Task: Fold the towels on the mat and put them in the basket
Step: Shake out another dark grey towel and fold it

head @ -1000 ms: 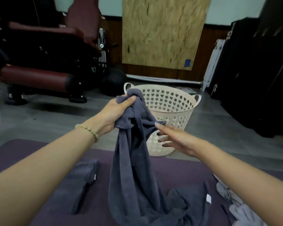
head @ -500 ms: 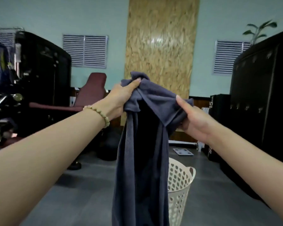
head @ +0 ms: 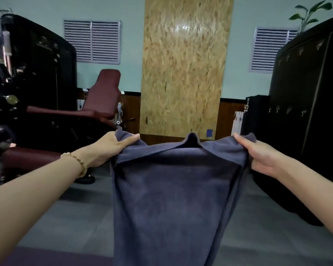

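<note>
Towel (head: 173,198): dark grey-blue, held up in the air and stretched wide between both hands. Its top edge dips between them, with a small peaked fold at the centre. The rest hangs straight down and runs out of the bottom of the view.
Left hand (head: 111,148): grip closed on the towel's top left corner, thumb laid across the front and fingers tucked behind the cloth.
Right hand (head: 261,156): grip closed on the top right corner, one digit stretched along the edge and the others curled under, bunching the cloth.
Bracelet (head: 79,160): gold beads, on the left wrist.
Mat (head: 52,256): purple, a strip along the bottom left, below the left forearm. The towel's hem hides whether the two touch.
Floor (head: 81,217): grey, beyond the mat.
Lockers (head: 311,93): black, at the right, doors closed, contents hidden. A plant (head: 309,12) stands on top.
Bench (head: 96,104): maroon padding, at the left, behind the left hand.
Board (head: 183,70): tall chipboard panel on the far wall, above the towel.
</note>
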Motion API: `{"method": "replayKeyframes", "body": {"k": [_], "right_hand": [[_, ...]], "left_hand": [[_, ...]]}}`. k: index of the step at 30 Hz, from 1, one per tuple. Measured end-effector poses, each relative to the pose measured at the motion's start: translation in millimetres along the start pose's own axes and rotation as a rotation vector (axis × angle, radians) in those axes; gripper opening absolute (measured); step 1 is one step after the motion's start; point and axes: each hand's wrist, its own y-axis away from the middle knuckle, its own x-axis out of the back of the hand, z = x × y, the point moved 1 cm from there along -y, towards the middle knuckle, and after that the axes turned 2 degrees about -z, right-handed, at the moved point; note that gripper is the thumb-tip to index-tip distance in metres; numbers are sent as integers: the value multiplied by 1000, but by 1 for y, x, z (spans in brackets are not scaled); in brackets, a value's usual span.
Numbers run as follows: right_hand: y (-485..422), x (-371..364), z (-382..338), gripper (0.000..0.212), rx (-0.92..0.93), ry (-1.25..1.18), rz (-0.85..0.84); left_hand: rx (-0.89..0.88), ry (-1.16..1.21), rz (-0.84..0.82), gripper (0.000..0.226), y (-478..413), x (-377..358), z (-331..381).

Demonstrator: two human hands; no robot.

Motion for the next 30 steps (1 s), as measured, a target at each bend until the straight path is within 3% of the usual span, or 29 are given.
{"method": "replayKeyframes", "body": {"k": [4,7,9,14,18,20,24,28,30], "right_hand": [[6,19,23,42,-85,144,-114],[11,40,39,84,-124,247,-289],[14,50,51,98,-128,312,-380],[14,56,77,94,-125,435,-351],[14,59,91,37,-156,558,-241],[17,59,96,26,-172,546,-217],[19,59,103,25,-137,505,-158],[22,59,98,69,-219,239,-243],[23,59,99,63,-238,109,-246]], "left_hand": [[22,64,42,22,6,-8,-24],[66,280,235,14,9,0,-41],[68,326,281,14,11,4,-50],[82,338,296,12,19,-2,-58],[134,340,304,13,27,0,-65],[146,311,306,13,31,1,-69],[135,193,280,10,39,7,-75],[164,-46,209,15,48,17,-81],[163,-117,183,23,54,16,-83]]}}
